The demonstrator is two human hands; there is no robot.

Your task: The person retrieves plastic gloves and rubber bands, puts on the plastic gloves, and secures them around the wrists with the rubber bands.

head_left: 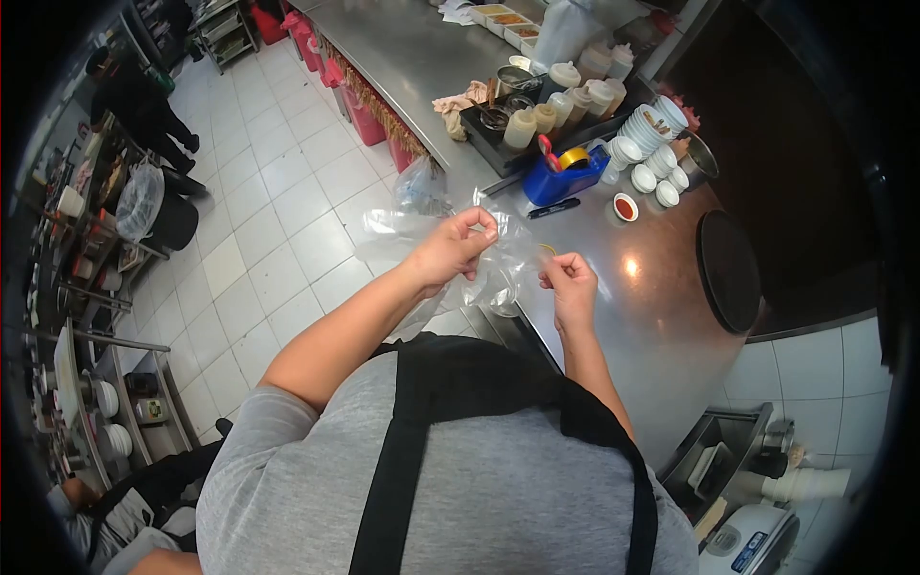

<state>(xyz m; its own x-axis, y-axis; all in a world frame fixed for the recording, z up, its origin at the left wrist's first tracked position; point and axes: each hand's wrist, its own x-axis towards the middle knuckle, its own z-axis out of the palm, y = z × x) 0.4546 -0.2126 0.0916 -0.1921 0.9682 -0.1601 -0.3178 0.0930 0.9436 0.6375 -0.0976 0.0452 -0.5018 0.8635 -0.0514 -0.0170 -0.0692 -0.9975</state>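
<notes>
My left hand [452, 249] is closed, its thumb and fingers pinching a clear plastic bag [508, 261] that hangs in front of me at the counter's edge. To its right, my right hand [572, 289] is closed too, the fingertips on a thin yellowish strip [548, 249] beside the bag. The strip is too small to make out fully. Beyond my right hand, a blue tape dispenser [563, 184] with a yellow tape roll [574, 158] stands on the steel counter [637, 316]. A black marker [554, 208] lies just in front of it.
Squeeze bottles [520, 128] crowd a black tray behind the dispenser. Stacked white bowls [655, 123] and a small cup of red sauce [626, 208] sit right of it. A round black tray [727, 271] lies far right. People stand at the upper left and sit lower left.
</notes>
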